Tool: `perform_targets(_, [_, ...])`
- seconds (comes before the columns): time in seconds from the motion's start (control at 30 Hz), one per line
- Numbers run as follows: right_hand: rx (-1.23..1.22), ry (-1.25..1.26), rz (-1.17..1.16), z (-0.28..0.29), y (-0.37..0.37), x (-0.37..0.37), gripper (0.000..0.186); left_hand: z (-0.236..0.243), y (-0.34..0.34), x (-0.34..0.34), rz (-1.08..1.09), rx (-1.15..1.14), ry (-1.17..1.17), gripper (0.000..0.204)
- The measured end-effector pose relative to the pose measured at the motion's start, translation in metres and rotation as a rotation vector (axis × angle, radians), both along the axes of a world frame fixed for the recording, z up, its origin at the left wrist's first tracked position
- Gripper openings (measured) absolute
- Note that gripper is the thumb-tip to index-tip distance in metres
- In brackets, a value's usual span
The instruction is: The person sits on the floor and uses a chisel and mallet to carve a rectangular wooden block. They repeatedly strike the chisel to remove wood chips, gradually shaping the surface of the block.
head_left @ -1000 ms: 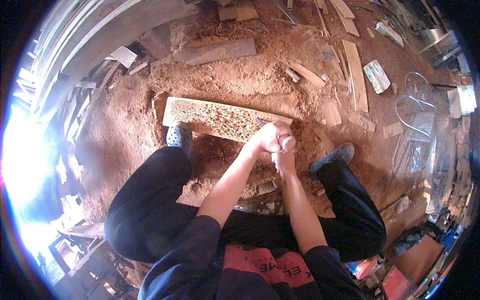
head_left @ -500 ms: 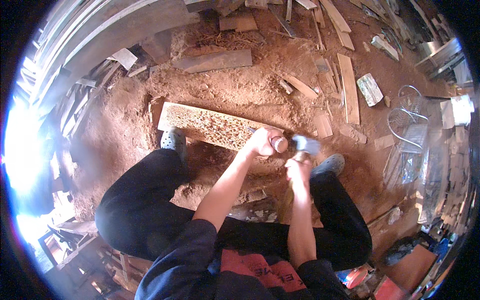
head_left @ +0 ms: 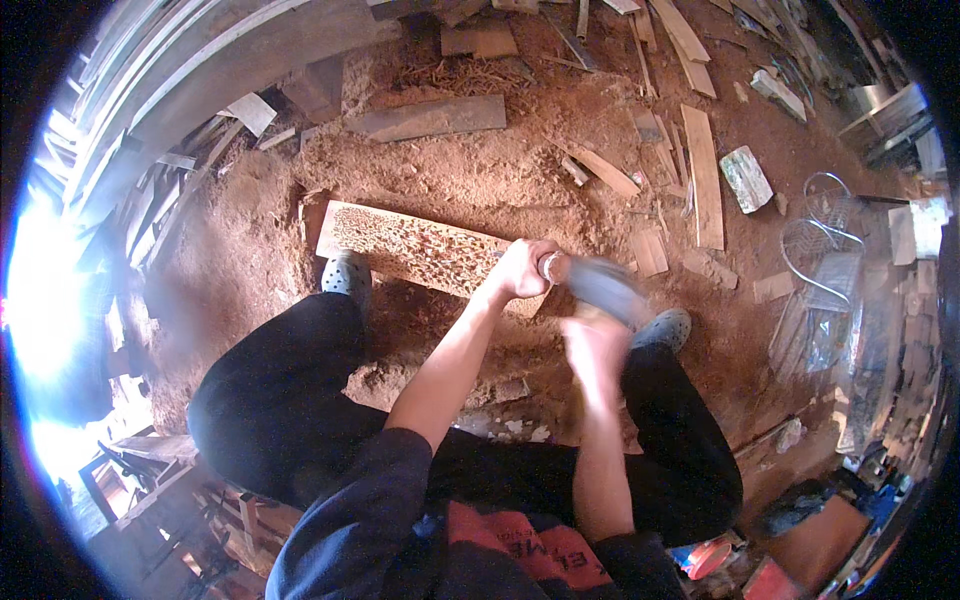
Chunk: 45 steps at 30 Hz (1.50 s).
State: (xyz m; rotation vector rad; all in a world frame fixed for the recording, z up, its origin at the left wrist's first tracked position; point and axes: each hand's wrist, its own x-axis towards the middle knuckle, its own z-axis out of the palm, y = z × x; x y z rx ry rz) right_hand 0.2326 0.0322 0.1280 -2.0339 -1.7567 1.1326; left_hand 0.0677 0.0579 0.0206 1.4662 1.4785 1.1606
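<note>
Raised since earlier, right hand grips a blurred mallet; left hand clamps chisel (on carved board).

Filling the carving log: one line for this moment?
left hand: grips chisel on carved plank | right hand: blurred, holds mallet

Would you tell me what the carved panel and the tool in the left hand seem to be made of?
The carved panel looks like pale, unfinished wood: matte, cut in relief, with sawdust all around. The tool in the left hand shows a small grey, shiny end, probably metal; the rest is hidden.
</note>
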Motion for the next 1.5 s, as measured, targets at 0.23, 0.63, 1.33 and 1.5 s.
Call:
perform_targets(0.23, [0.152,0.498,-0.272,0.08,0.008,0.025,0.017,-0.002,0.005,-0.003,-0.002,-0.031,0.134,0.027])
perform_targets(0.63, [0.004,-0.015,-0.074,-0.081,0.014,0.026,0.025,-0.005,0.002,0.001,-0.004,0.008,0.112,0.025])
perform_targets(1.33, [-0.314,-0.151,-0.228,-0.195,-0.012,-0.038,0.021,0.009,-0.025,-0.038,0.091,-0.008,-0.097,0.034])
perform_targets(1.5, [-0.308,-0.145,-0.125,-0.17,-0.017,-0.056,0.025,0.021,-0.022,-0.022,-0.059,0.103,0.169,0.039])
